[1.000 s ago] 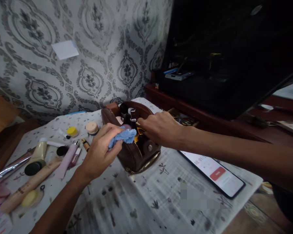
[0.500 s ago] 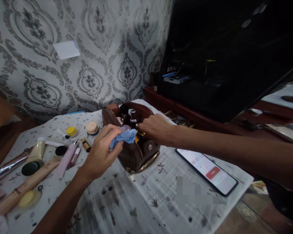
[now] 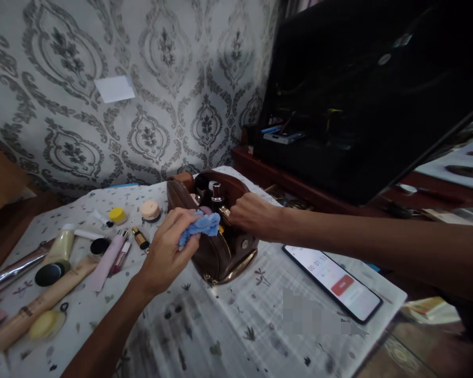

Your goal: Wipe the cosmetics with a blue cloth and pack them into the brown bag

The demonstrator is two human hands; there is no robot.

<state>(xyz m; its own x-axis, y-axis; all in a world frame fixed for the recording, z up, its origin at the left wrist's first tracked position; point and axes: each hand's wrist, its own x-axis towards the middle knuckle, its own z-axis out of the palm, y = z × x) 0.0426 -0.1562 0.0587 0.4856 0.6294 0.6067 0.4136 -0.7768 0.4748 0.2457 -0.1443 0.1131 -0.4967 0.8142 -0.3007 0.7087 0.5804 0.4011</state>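
A brown makeup bag (image 3: 220, 262) stands unzipped on the cloth, with several cosmetics inside. One is a dark bottle with a shiny silver cap (image 3: 216, 191). My left hand (image 3: 171, 239) is closed on a crumpled blue cloth (image 3: 200, 228) in front of the bag's left side. At the bag's mouth, my right hand (image 3: 252, 215) has its fingers curled around a small gold-coloured item (image 3: 224, 212). Most of that item is hidden by the hand, so its kind does not show.
Tubes, jars and small bottles lie to the left, among them a yellow-lidded jar (image 3: 117, 214) and a lilac tube (image 3: 109, 261). A phone (image 3: 335, 281) showing a timer rests at the right. Behind it stands a large black screen (image 3: 350, 100).
My right hand has shifted slightly, and more of the gold-coloured item shows at its fingertips. The left hand still holds the blue cloth. The view has turned a little.
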